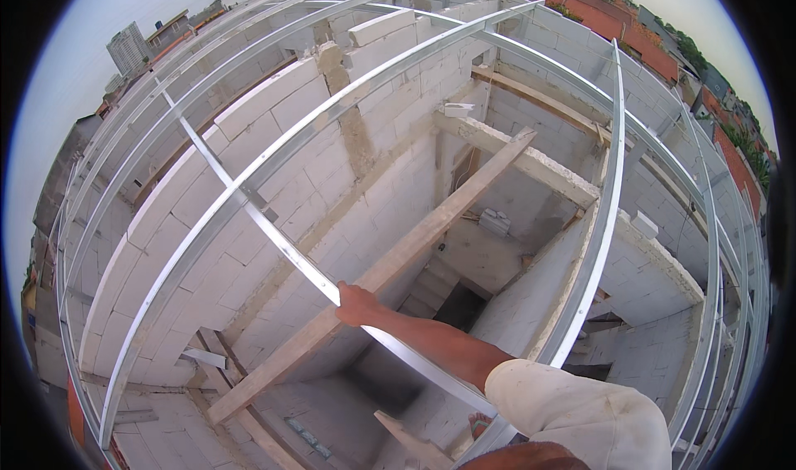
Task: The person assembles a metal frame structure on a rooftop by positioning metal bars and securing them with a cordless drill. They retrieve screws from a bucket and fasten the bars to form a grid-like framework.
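I see a shiny silver-grey metal strip [282,246] under my right hand [355,304], with a cream-white sleeve [572,412] above that arm. The roof rails [398,64] share the same pale silver sheen. The block walls [332,180] are off-white, marked with a regular grid of grey mortar lines. A wooden beam [414,238] shows light tan with paler smears. Far off I see terracotta-red roofs [630,31] and a pale grey-white sky [75,22].

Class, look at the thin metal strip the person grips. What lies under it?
Under the metal strip held by the right hand: a white block wall, a slanting wooden plank and stairs far below. The forearm hides part of it.
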### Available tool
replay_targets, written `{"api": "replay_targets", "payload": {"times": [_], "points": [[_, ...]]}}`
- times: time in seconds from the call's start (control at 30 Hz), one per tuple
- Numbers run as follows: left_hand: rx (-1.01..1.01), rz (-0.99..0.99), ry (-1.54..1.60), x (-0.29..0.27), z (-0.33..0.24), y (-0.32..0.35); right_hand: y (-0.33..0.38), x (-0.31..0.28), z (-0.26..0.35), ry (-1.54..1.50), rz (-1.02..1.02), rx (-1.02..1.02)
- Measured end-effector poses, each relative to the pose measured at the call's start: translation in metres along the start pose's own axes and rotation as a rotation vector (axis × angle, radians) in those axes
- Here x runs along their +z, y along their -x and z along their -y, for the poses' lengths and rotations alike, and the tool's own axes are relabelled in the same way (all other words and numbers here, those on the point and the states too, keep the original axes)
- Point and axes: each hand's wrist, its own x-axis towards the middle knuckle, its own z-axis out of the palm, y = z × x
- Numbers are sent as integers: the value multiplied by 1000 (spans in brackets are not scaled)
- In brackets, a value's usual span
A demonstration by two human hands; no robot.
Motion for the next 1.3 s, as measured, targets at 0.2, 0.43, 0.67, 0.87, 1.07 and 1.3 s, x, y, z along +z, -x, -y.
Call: {"api": "replay_targets", "payload": {"times": [0.2,0.43,0.67,0.87,1.07,1.3], "points": [[51,-39,-106,10,21,31,0,-3,13,-14,-87,-51],[111,-40,-239,41,46,55,99,-38,-2,139,-207,-283],[111,-149,-439,54,66,61,369,-163,-47,-5,-501,-310],[197,-428,-128,40,-30,123,623,-149,-172,260,-762,347],[362,-334,31,24,-26,126,785,-35,-208,282,-579,810],[460,-309,-2,27,2,105,810,94,-247,244,-536,858]]}}
